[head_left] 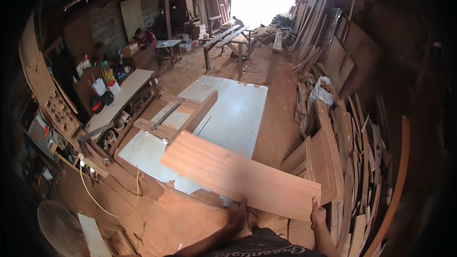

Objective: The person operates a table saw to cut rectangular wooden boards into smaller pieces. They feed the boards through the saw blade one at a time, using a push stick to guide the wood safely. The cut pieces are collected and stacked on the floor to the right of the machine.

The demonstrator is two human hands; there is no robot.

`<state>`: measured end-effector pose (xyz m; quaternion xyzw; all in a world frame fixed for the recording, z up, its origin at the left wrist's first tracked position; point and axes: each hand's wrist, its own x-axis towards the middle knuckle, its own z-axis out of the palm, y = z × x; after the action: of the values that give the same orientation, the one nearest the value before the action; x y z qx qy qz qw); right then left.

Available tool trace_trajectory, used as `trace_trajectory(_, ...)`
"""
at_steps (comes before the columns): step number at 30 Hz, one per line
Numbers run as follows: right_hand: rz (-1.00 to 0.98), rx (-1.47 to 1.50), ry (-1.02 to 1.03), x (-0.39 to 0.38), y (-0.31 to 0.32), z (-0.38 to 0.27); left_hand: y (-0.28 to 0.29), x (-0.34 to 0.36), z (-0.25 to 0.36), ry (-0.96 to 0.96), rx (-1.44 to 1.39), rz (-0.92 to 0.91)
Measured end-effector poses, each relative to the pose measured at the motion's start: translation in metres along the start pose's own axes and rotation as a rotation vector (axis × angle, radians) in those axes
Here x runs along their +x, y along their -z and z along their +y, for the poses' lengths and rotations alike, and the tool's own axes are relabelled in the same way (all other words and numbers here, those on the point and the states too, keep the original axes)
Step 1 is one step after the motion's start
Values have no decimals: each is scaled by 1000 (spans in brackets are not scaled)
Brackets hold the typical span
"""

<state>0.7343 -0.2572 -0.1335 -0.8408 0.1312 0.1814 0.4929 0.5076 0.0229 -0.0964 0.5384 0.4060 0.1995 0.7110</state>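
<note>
I hold a wide, flat wooden board (238,173) tilted in front of me, its far left end over the worktable. My left hand (237,213) grips its lower edge near the middle, with part of the fingers hidden. At the board's right end, my right hand (318,213) is closed on the edge with the thumb on top. Beyond the board stands a worktable with a worn white top (238,109). A wooden frame (147,124) lies on its left side, with a long metal bar clamp (167,115) across it and a thick upright plank (197,113) along it.
A bench (124,96) with containers runs along the left, and a cable (90,194) hangs near the floor. Many wood offcuts (354,162) and panels (326,162) lean close on my right. Trestles with planks (223,38) stand farther back. Other people (145,38) are at the far left.
</note>
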Motion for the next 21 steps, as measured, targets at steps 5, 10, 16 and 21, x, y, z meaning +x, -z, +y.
trace_trajectory(5,-15,-26,39,-15,13,0,64,0,54,357,368,-519)
trace_trajectory(10,141,-319,381,6,-2,5,108,106,61,-384,952,14)
trace_trajectory(16,233,-589,371,-36,-7,-52,120,136,52,-235,1450,44)
trace_trajectory(21,46,401,520,-8,73,-37,110,135,56,-263,1474,70)
